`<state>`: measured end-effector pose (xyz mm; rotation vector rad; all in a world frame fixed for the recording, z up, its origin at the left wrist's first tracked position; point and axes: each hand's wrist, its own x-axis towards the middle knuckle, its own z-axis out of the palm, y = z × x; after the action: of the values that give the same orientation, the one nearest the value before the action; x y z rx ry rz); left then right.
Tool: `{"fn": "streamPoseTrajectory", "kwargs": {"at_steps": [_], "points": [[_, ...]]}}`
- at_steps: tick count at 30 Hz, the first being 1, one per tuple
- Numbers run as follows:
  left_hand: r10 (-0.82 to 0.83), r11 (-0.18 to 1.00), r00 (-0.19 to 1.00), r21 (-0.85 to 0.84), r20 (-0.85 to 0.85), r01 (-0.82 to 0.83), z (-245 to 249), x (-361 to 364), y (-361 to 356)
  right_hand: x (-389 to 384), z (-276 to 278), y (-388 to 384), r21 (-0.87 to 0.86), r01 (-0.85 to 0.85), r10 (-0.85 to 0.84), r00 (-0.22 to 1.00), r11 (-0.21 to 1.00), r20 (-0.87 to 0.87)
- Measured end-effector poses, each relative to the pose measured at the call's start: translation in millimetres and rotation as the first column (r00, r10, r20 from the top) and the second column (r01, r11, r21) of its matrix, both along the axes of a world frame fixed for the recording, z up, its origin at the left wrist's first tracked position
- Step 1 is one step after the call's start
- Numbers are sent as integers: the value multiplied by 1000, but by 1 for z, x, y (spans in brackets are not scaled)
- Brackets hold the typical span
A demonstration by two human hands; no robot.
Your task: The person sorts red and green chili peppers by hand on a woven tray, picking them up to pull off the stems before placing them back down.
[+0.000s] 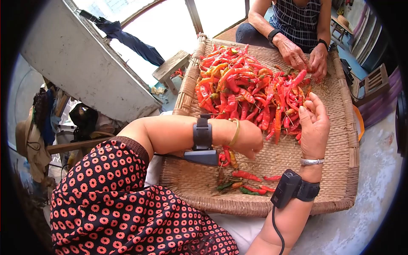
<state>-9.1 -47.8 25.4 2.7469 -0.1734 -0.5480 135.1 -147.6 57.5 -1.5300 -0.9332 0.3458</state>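
A heap of red chili peppers (242, 89), some orange, lies on the shallow woven tray (335, 187). Over the heap's near edge, my left hand (244, 138) is closed with its back towards me. Its fingers curl under, and whatever they hold is hidden. A few chilies (226, 157) show just below that wrist; whether the hand grips them cannot be seen. At the heap's right edge, my right hand (315, 123) is raised with fingers half bent and thumb apart. Its fingertips are close to the chilies, with nothing visibly held. Some loose red, orange and green chilies (246, 175) lie near the tray's front.
Across the tray sits another person, whose two hands (304, 59) meet over the heap's far right. A small wooden stool (172, 70) stands beyond the tray's left corner. A folded dark umbrella (129, 40) hangs by the window. A cable runs along my right forearm.
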Motion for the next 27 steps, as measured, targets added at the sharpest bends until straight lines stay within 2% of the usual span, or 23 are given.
{"fn": "streamPoseTrajectory", "kwargs": {"at_steps": [2, 5, 6, 8, 10, 12, 13, 15, 16, 18, 19, 21, 24, 27], "points": [[-105, 992, 992, 67, -70, 110, -4, 0, -23, 5, -3, -1, -41, 8, -7, 999, 999, 38], [-156, 983, 981, 76, -114, 165, -21, -6, -51, 2, 1, -2, -102, -18, 18, 1000, 995, -4], [-157, 983, 981, 74, -114, 166, -28, -8, -57, 0, 1, -2, -87, -37, 32, 998, 996, -55], [-185, 963, 982, 196, -26, 187, -33, -12, -65, -3, 1, -2, -69, -52, 44, 993, 996, -110], [-200, 969, 979, 137, -46, 205, -24, -11, -63, -7, 2, -2, -91, -61, 46, 987, 994, -154], [-174, 973, 972, 122, -161, 194, -19, -8, -61, -6, -1, -1, -72, -70, 58, 986, 995, -158], [-177, 973, 971, 122, -159, 197, -21, -9, -59, -7, -1, -1, -72, -64, 53, 989, 995, -136], [-140, 987, 990, 89, 15, 138, -28, -14, -55, -9, -1, -1, -69, -44, 38, 996, 997, -83], [-144, 986, 989, 89, 23, 141, -30, -14, -56, -10, -1, -1, -70, -39, 34, 997, 997, -75], [-101, 991, 995, 90, -24, 103, -29, -14, -59, -14, 0, -1, -24, -24, 25, 999, 999, 23], [-106, 990, 994, 92, -19, 107, -29, -13, -59, -16, 2, -1, -2, -16, 16, 999, 1000, 29], [-122, 979, 986, 150, -114, 138, -27, -11, -59, -22, 8, -3, 12, -20, 19, 999, 1000, 40], [-145, 980, 976, 110, -165, 164, -22, -7, -53, -26, 12, -6, 30, -22, 20, 997, 999, 75], [19, 1000, 998, 9, 67, -20, -13, -3, -33, -32, 28, -18, 63, -53, 54, 998, 997, -16]]}}
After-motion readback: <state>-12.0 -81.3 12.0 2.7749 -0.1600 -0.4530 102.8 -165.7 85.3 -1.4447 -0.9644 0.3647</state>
